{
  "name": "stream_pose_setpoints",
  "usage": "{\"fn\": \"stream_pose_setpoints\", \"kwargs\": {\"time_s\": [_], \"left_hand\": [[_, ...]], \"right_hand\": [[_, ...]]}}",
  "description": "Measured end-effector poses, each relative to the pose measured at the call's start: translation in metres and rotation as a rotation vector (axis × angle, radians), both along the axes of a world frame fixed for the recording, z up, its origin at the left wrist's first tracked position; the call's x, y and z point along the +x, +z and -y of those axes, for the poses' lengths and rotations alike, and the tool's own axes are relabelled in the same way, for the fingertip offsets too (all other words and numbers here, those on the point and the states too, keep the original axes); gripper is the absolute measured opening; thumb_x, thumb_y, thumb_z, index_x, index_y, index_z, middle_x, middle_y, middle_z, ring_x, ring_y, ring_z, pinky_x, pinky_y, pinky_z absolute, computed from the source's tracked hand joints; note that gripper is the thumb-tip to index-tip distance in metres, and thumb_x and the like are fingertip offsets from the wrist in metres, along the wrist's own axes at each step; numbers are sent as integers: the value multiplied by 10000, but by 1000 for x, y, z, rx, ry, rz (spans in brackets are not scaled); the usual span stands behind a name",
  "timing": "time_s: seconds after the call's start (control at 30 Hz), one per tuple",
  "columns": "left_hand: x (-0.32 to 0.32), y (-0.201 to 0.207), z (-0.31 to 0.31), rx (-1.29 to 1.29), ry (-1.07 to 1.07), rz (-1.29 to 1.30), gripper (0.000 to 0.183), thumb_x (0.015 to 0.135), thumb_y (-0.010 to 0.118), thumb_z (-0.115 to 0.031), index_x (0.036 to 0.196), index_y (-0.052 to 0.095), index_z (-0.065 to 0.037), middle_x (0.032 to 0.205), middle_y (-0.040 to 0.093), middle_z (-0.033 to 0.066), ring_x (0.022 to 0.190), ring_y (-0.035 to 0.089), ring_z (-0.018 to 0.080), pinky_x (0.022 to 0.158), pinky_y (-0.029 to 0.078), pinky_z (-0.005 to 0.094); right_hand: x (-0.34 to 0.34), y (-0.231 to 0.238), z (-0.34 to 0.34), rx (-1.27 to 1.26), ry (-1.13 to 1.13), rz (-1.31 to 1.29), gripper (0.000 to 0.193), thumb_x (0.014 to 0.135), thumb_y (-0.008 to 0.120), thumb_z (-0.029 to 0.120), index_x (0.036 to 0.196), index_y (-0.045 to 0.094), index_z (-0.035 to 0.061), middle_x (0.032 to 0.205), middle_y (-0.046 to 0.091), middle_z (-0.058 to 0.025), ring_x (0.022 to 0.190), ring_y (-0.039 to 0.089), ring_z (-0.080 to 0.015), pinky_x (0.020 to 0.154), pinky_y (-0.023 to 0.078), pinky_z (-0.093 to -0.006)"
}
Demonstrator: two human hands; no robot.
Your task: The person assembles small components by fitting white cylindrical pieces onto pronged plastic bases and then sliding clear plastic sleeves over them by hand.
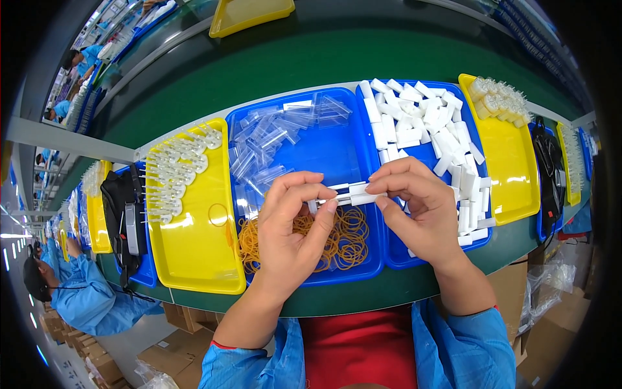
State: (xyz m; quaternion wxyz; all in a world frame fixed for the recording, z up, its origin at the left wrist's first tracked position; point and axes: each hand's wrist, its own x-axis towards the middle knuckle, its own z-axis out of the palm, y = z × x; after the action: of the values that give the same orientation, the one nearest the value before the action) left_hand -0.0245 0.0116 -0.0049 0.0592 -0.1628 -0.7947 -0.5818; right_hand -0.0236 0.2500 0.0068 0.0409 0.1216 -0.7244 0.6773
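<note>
My left hand [291,223] grips the end of a small white part with thin prongs [338,198]; the fingers cover much of it. In a pinch, my right hand [414,211] holds a white rectangular block [364,193]. The two pieces meet end to end between my hands. Both hands are above a blue tray [330,146] with clear plastic tubes [275,136] at its far left and amber rubber bands [346,240] at its near side. Loose white blocks [447,139] fill much of another blue tray [424,255], by my right hand.
A yellow tray [191,256] at the left has rows of white pronged parts [178,168] and a rubber band. Another yellow tray [515,175], on the right, holds clear-and-cream parts [499,100]. Black bags [123,220] lie beyond. A co-worker in blue [91,295] sits far left.
</note>
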Motion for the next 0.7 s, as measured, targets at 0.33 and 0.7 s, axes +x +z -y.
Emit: {"fn": "stream_pose_setpoints", "kwargs": {"time_s": [0.33,0.7], "left_hand": [[1,10,-6,31,54,20,180,980,834,-13,1149,801,-63,1241,716,123,931,681,168,742,555,294],[2,3,-5,0,-57,45,324,1003,764,74,1307,692,-11,1429,650,149,1141,705,152,919,604,281]], "right_hand": [[-1,-2,-1,-55,17,27,289,958,706,-124,1191,816,8,1257,713,-118,1130,711,-184,901,573,-292],[-2,-3,5,105,5,-120,305,930,750,-101,1192,824,37,1190,764,-119,1084,756,-227,907,604,-315]]}}
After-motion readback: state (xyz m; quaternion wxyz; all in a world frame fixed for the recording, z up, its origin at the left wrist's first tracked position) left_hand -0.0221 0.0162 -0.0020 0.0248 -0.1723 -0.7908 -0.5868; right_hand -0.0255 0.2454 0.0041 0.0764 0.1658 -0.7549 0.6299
